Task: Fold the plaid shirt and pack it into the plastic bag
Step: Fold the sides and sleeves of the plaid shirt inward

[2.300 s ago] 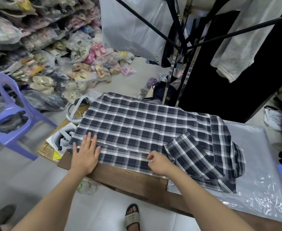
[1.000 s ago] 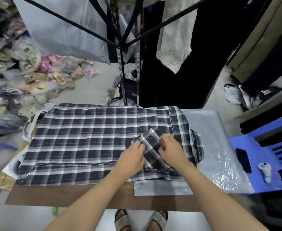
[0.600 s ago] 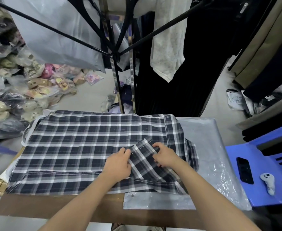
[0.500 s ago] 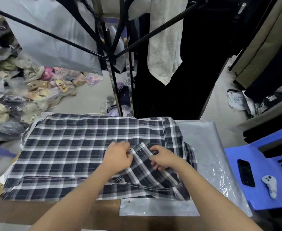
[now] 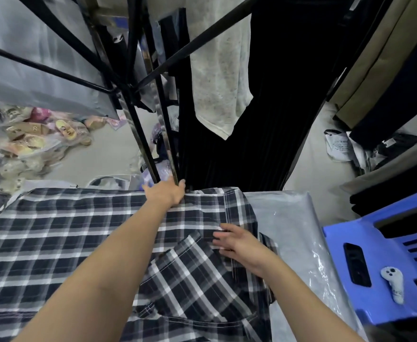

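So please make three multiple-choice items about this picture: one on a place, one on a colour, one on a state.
1. Where is the left hand?
A. at the far edge of the plaid shirt
B. on the blue plastic chair
C. inside the plastic bag

2. What colour is the small controller on the chair?
A. red
B. white
C. green

3. How is the right hand?
A. closed in a fist
B. open, fingers spread over the shirt
C. lifting the bag

Key: 1 A, the hand reaches to the shirt's far hem; 2 B, it looks pale white against the blue seat; 3 B, the fingers are extended near the folded sleeve.
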